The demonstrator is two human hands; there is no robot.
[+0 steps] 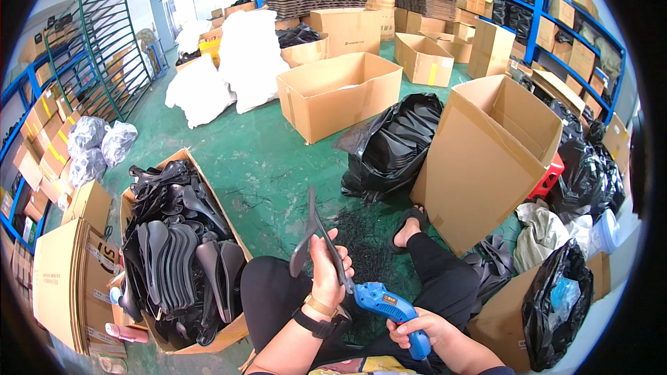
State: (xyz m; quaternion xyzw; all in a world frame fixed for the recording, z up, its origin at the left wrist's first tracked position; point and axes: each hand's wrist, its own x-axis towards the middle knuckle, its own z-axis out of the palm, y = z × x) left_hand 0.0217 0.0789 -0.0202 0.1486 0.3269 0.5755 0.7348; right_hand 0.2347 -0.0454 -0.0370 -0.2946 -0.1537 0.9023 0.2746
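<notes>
My left hand (pixel 325 271) is closed around a black bicycle saddle shell (pixel 312 210), held upright above my lap. In my right hand (pixel 422 328) is a blue handheld power cutter (pixel 381 299), gripped by its handle. The cutter's front end meets the lower end of the shell; the exact contact is too small to make out. Black trimmings (pixel 361 239) lie scattered on the green floor between my legs. To my left, a cardboard box (pixel 189 349) is filled with similar black saddle shells (pixel 167 264), several of them nested in a row.
A tall open carton (pixel 472 160) stands by my right foot, beside a black plastic bag (pixel 392 146). Farther off are an open carton (pixel 326 107) and white sacks (pixel 250 55). Lower right, another carton (pixel 504 326) holds a black bag. Blue shelving (pixel 538 10) lines the walls.
</notes>
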